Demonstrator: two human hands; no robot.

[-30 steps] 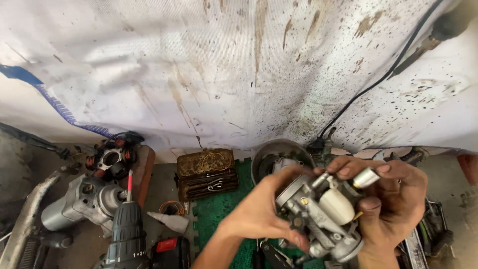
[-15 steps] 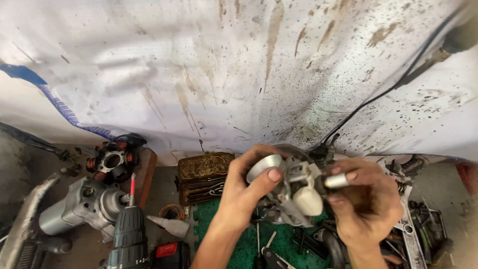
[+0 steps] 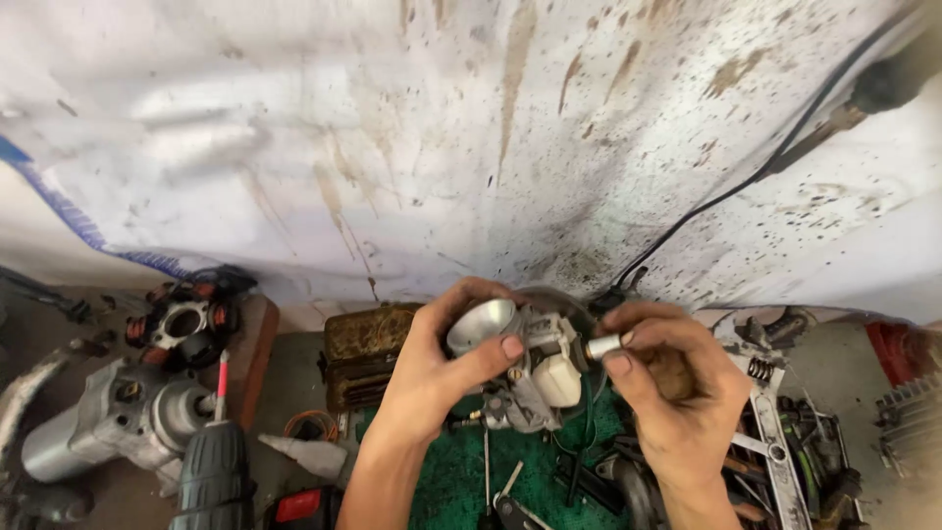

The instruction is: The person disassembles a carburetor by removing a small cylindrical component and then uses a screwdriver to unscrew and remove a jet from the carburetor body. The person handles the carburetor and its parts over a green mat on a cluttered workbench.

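While the left hand (image 3: 432,378) grips the carburetor (image 3: 525,368) body, the right hand (image 3: 677,393) pinches a small metal pin (image 3: 601,344) at its right side.

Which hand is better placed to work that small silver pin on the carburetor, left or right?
Right, most likely. The right hand already pinches the small silver pin at the side of the carburetor, while the left hand is wrapped around the body, thumb across its front, steadying it above the green mat.

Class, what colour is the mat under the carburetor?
Dark green mat, in the head view.
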